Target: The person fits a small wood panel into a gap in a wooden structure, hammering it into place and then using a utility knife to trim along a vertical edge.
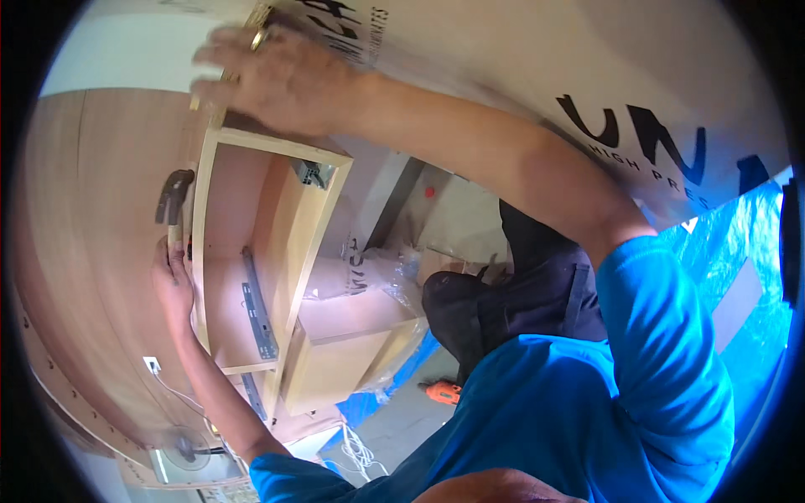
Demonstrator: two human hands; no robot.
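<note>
My left hand (pixel 173 281) is closed round the handle of a claw hammer (pixel 174 197), which points head-up beside the cabinet's left side. Over the top end of the light wooden cabinet (pixel 322 226) reaches my right hand (pixel 289 80), slightly blurred. Its fingers stretch past the upper wooden edge, spread, with a ring on one of them; the palm side is hidden. Inside the cabinet, a dark metal drawer slide (pixel 258 318) lies along one panel. A small metal fitting (pixel 310 173) sits near the upper corner.
A large wrapped board (pixel 503 50) with black lettering spans the upper right. Curved wood panelling (pixel 101 210) stands at left, with a white outlet (pixel 152 365) and cord. An orange power tool (pixel 442 391) and white cables (pixel 360 453) lie on the floor. Blue sheeting (pixel 746 285) hangs at right.
</note>
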